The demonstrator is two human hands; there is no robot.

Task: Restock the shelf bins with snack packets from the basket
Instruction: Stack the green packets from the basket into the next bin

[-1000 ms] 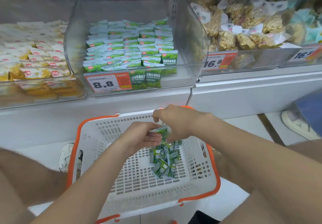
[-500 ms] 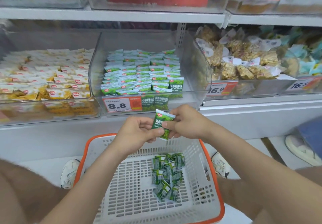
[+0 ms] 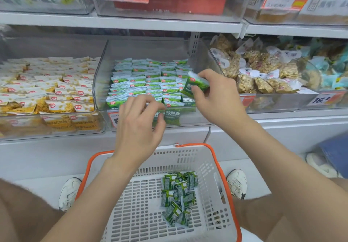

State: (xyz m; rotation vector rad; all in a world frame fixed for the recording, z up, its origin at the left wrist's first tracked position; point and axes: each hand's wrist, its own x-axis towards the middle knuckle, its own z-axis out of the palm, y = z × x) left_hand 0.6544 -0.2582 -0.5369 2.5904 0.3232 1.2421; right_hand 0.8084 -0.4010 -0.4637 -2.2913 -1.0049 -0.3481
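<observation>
While pinched around a green packet (image 3: 196, 84) held tilted over the front right corner of the clear bin (image 3: 105, 72), right hand (image 3: 216, 98) raised at shelf height. Left hand (image 3: 139, 126) just below and beside it, fingers loosely curled, half open, holding nothing visible, in front of the bin's price tag. Rows of matching packets (image 3: 145, 83) behind both hands. Below the wrists, white basket (image 3: 216, 168) with orange rim; loose green packets (image 3: 178, 196) piled nearer the right forearm.
</observation>
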